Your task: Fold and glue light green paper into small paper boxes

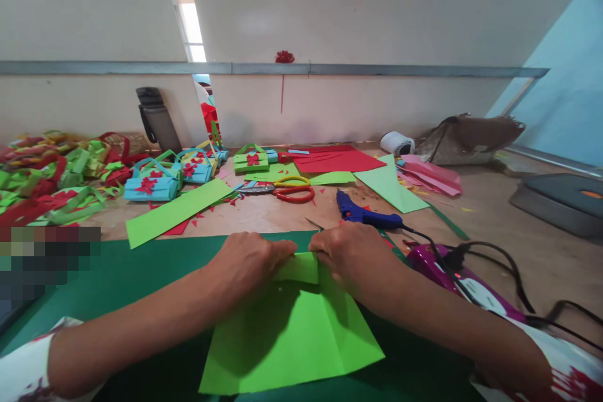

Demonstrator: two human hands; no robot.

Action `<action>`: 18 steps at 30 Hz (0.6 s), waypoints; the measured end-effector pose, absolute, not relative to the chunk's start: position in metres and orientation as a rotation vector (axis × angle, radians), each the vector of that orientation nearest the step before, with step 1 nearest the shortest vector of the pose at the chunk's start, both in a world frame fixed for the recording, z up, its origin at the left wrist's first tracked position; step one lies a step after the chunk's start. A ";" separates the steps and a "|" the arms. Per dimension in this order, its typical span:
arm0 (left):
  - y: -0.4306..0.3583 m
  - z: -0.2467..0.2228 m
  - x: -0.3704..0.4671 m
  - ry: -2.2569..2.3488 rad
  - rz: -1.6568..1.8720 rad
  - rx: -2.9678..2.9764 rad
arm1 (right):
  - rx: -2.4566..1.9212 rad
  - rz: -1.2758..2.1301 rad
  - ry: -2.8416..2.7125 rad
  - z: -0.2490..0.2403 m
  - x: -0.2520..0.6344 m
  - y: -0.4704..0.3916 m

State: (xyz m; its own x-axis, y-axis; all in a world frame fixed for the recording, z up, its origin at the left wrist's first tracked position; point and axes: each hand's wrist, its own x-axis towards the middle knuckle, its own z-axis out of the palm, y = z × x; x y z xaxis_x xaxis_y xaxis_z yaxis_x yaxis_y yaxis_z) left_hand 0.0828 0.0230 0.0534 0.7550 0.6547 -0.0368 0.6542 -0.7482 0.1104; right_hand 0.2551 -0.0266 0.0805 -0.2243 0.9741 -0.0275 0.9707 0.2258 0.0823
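A light green paper sheet (pixel 296 345) lies on the dark green mat (pixel 160 270), its far edge folded over toward me. My left hand (pixel 252 264) is closed on the left part of that fold, fingertips on the far edge. At the right end of the fold, my right hand (pixel 346 254) pinches the paper. A thin pointed metal tip (pixel 313 223) shows just beyond my right hand; the rest of that tool is hidden. The blue glue gun (pixel 367 213) lies beyond my right hand.
Scissors (pixel 294 190), a green strip (pixel 179 212) and red sheets (pixel 339 159) lie beyond the mat. Small paper bags (pixel 151 186) and a bottle (pixel 159 120) are at left. At right are a purple power strip (pixel 466 282) with cables and a grey case (pixel 560 204).
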 end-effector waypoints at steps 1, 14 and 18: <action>0.023 0.054 0.083 1.059 0.026 2.803 | 1.905 0.087 2.406 0.080 0.255 -0.027; 0.021 0.057 0.082 0.919 0.209 2.545 | 1.908 0.245 2.481 0.075 0.250 -0.036; 0.024 0.057 0.082 0.907 0.208 2.400 | 1.888 0.247 2.482 0.074 0.249 -0.038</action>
State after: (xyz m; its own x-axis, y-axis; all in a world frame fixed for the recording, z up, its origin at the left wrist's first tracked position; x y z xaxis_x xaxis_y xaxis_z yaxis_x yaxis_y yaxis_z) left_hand 0.0817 0.0237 0.0572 0.7589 0.6493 -0.0506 0.5623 -0.6140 0.5539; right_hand 0.2488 -0.0384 0.0742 -0.2715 0.9588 0.0843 0.9566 0.2591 0.1336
